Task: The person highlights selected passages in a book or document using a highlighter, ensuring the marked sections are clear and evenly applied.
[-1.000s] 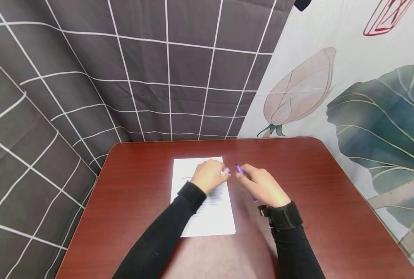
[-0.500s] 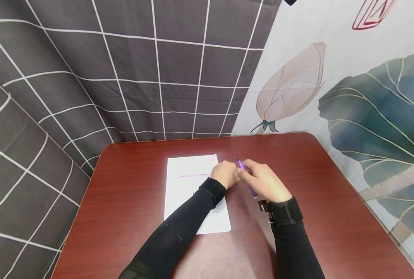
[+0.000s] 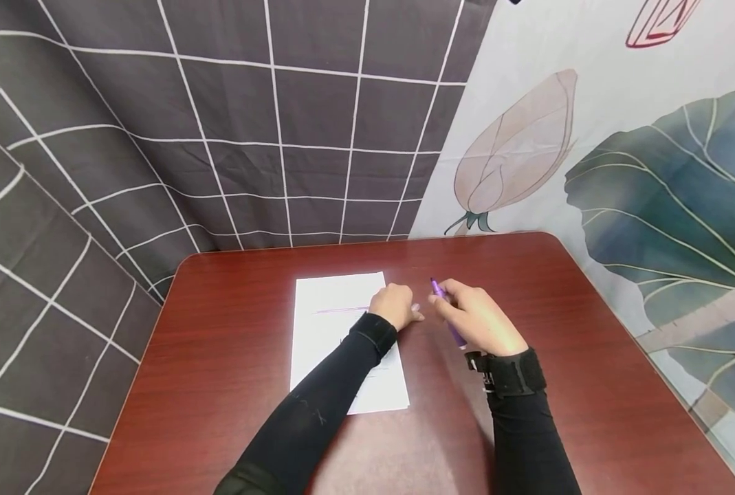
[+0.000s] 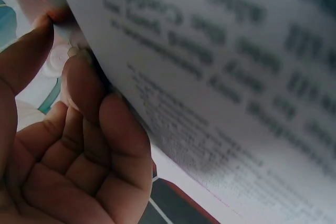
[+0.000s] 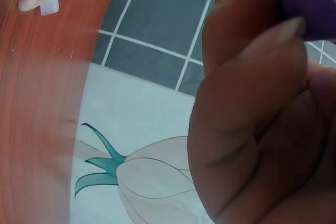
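In the head view my right hand [image 3: 480, 317] holds a slim purple marker [image 3: 458, 336], its dark tip pointing up and away from me. The marker's purple barrel [image 5: 310, 6] also shows close up in the right wrist view. My left hand [image 3: 395, 306] is over the right edge of a white sheet of paper [image 3: 317, 344]. Between its thumb and fingers it pinches a small pale, translucent cap [image 5: 50, 4]. A thin purple line [image 3: 336, 311] runs across the upper part of the sheet. Printed text [image 4: 210, 77] on the paper fills much of the left wrist view.
The paper lies on a reddish-brown table [image 3: 237, 309] with rounded far corners. Behind it hangs a dark grey cloth [image 3: 317, 117] with white grid lines, and to the right a white cloth [image 3: 516, 151] printed with a bud and a large leaf.
My left hand has moved right across the paper, uncovering the purple line, came up against the right hand, then drew slightly apart. My right hand with the marker has shifted slightly right.
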Motion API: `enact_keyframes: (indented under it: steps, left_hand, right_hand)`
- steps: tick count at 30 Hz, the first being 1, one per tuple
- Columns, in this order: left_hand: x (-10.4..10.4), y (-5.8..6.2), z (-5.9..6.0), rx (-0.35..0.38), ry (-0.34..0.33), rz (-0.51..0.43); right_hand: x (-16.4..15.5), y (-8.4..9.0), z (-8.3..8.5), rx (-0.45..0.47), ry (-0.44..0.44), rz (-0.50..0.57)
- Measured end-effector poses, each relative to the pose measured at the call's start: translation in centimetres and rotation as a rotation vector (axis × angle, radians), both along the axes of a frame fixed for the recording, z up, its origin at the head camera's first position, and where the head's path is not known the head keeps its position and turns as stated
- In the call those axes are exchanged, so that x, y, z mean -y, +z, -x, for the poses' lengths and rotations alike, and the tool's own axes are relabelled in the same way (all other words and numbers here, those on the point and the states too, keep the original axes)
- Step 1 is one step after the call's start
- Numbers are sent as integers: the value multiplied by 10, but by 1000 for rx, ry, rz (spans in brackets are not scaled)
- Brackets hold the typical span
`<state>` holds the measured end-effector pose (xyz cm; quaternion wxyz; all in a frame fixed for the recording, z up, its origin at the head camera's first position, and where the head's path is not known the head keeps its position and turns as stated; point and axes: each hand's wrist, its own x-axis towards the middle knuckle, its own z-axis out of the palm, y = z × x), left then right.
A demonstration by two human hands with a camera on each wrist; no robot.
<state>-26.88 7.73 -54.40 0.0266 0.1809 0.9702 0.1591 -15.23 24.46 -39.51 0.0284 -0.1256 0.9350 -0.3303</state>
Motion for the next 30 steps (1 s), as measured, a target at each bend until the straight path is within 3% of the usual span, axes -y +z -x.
enact_keyframes:
  steps: [7,14,21,25,28,30]
  left_hand:
    - [-4,8,-6,-3,-30,13]
    - [-3,9,-5,48,-29,36]
    - [1,7,0,61,-56,87]
    - [21,8,0,5,-70,67]
    - [52,5,1,-84,-44,56]
    - [77,26,-11,-78,-3,43]
  right_hand:
    - [-4,0,-4,5,-11,-8]
    - [-1,1,-4,17,-14,65]
    - [2,-3,-2,-65,37,67]
    - [3,-4,-2,-112,55,77]
    - [3,-4,-1,-122,72,120]
    - [2,-5,1,-111,91,187]
